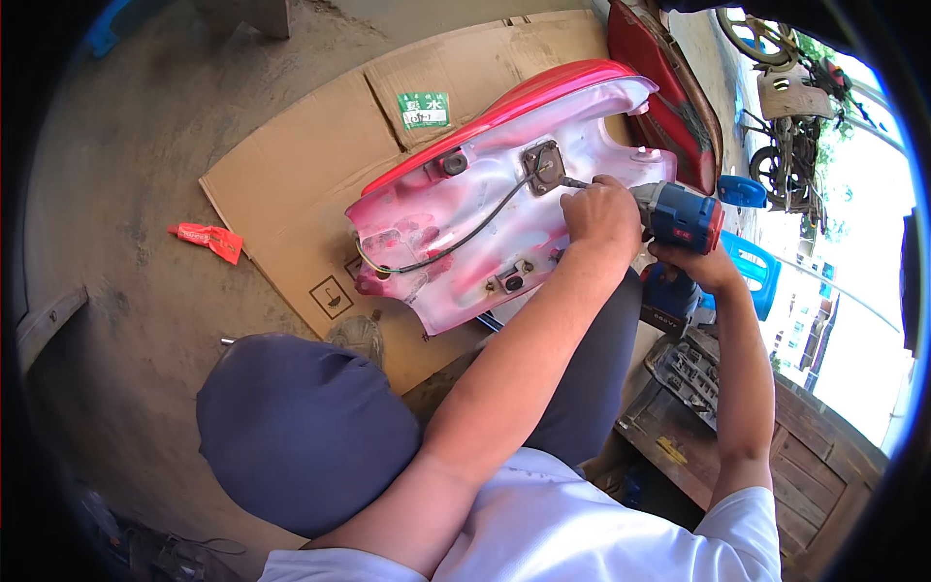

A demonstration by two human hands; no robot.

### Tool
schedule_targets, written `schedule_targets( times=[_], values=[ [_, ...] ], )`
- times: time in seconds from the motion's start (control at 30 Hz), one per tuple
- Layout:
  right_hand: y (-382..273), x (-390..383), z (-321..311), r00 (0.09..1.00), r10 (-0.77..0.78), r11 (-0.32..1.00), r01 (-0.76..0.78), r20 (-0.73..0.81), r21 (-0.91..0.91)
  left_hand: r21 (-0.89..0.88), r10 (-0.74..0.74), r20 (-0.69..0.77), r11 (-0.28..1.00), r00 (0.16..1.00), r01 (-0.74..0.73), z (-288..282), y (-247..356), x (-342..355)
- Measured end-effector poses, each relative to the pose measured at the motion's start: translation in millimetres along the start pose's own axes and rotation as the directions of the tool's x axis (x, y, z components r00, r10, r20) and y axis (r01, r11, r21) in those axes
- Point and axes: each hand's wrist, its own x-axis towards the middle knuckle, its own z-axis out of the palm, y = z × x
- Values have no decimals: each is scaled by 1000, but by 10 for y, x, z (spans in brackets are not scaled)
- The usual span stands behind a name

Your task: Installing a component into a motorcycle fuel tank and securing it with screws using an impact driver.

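Observation:
A red motorcycle fuel tank (485,242) lies underside up, showing its pale, pink-streaked metal. A brown fuel sender plate (543,167) sits on it, with a dark cable (472,236) running to a hole at the left end. My right hand (713,267) is wrapped round the handle of a blue and red cordless impact driver (684,215). Ahead of the driver, the fingers of my left hand (603,215) close round its bit (575,182), whose tip meets the plate's right edge. The part of the bit inside my fingers is hidden.
Flattened cardboard (291,184) lies under the tank. A dark red panel (669,97) stands beyond it. Left on the floor is an orange tube (208,240). A socket tray (687,373) rests on a wooden cabinet (776,466) at the right, below a blue plastic stool (754,276).

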Motion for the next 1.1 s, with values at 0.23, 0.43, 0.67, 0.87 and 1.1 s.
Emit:
schedule_targets(
  times=[0.23, 0.43, 0.67, 0.87, 1.1],
  values=[
    [-10, 218, 54, 996, -72, 974, 81, 52, -211, -77, -152, 189, 983, 970, 169, 11, -166, 3],
    [-48, 251, 154, 1000, -7, 969, 14, 30, -246, -150, -167, 196, 969, 966, 198, 118, -309, 90],
    [-29, 328, 173, 946, -317, 851, 317, 72, -419, -159, -130, 160, 975, 979, 156, 78, -419, 77],
    [-214, 447, -79, 932, -317, 707, 355, 174, -611, -240, -105, 25, 965, 994, 108, 131, -545, 45],
    [-433, 268, 167, 981, -138, 859, 189, 140, -476, -224, -123, -97, 970, 988, 99, -76, -684, 184]
  ],
)
